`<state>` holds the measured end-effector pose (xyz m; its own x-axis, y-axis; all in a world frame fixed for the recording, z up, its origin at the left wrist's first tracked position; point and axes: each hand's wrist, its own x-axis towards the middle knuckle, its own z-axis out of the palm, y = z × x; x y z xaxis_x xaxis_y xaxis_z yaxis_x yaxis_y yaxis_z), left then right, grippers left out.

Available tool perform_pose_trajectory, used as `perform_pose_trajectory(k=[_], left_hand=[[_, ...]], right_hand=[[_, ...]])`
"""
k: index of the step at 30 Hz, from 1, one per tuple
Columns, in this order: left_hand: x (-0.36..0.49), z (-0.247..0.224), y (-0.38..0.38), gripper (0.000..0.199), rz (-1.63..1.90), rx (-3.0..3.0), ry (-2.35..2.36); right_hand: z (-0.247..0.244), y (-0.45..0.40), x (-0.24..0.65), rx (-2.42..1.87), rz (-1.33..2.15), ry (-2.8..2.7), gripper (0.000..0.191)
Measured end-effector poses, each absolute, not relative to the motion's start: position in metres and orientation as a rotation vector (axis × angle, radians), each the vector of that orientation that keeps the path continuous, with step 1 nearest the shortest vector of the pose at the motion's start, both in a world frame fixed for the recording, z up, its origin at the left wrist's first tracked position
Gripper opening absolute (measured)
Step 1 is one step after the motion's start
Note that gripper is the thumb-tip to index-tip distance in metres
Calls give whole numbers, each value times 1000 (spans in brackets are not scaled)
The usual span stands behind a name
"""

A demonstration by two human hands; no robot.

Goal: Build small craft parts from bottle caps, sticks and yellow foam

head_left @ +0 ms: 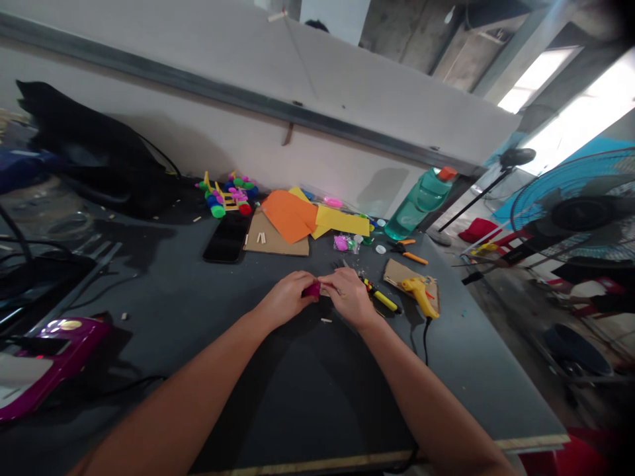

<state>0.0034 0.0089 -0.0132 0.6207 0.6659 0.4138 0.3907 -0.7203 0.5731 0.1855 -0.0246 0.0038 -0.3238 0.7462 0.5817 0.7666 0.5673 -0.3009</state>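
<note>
Since it seems light and stiff, our left hand (288,296) pinches the pink piece (312,289) sidelong, our right hand (350,295) a pale bit (325,291).

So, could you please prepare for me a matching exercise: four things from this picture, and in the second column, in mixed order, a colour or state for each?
Things
1. Left hand
2. Bottle
3. Glue gun
4. Phone

Colours and states
A. Teal, with an orange cap
B. Black, lying flat
C. Holding a small pink piece
D. Yellow, with a cord

Right pairs: 1-C, 2-A, 3-D, 4-B
</note>
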Motion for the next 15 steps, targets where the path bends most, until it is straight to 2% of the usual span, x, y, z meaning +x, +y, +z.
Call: perform_pose_trajectory(k=[15], left_hand=[[3,-16,9,21,905,2396,825]], right_hand=[[13,-31,187,-1310,-39,-2085,26]])
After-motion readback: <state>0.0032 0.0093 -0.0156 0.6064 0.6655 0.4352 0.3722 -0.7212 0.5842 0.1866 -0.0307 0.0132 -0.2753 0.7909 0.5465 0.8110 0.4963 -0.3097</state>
